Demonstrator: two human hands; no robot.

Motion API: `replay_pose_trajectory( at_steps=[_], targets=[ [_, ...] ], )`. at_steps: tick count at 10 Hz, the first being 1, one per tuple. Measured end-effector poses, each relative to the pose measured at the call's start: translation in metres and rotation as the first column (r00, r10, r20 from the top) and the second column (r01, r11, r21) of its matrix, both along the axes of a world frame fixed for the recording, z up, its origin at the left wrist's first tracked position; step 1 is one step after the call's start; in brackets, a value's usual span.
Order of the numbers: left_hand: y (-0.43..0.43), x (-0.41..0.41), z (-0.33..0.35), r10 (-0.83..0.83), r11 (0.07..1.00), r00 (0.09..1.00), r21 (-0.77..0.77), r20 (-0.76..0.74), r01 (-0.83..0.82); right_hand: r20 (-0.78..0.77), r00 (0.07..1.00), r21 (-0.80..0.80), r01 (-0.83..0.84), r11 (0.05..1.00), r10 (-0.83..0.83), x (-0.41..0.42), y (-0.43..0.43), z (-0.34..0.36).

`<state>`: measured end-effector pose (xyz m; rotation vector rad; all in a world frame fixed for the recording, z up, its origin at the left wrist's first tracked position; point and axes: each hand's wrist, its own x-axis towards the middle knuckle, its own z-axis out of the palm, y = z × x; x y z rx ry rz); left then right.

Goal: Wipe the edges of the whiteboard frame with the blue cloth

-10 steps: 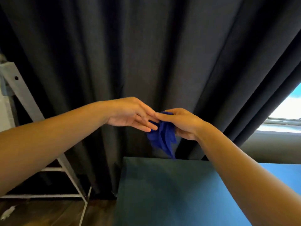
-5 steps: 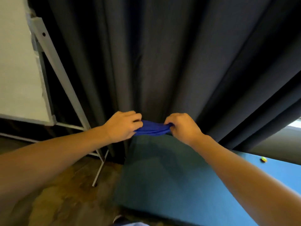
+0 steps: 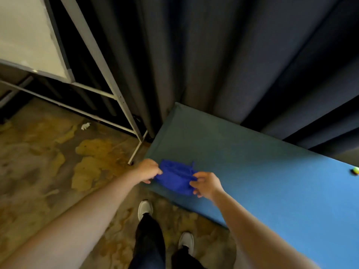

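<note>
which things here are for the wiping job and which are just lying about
For the job: blue cloth, held by left hand and right hand; whiteboard frame.

Lying about: small ball, blue table, paper scrap, dark curtain.

No text, label, brand, number or sign can be read anywhere in the frame; the whiteboard [image 3: 23,35] at the upper left shows no legible writing.

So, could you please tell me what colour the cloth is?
Deep blue; the cloth shows best in the head view, held between both hands.
</note>
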<state>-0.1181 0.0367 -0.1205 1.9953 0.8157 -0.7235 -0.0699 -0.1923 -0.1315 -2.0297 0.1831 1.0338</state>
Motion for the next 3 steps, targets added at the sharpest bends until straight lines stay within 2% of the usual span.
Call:
replay_pose_trajectory(
  at_steps=[1, 2, 3],
  targets=[
    [0.002, 0.013, 0.001, 0.203, 0.976, 0.978, 0.087, -0.038, -0.199, 0.049, 0.988, -0.044, 0.148, 0.988, -0.146, 0.023, -0.005, -0.004],
    [-0.003, 0.010, 0.010, -0.080, 0.939, 0.980, 0.317, -0.183, 0.136, 0.183, 0.983, -0.148, 0.051, 0.988, -0.023, 0.025, -0.014, -0.002],
    [-0.013, 0.007, 0.032, -0.309, 0.845, 0.918, 0.372, -0.246, 0.384, 0.154, 0.984, -0.188, -0.062, 0.980, 0.091, 0.022, -0.016, 0.017]
  ],
)
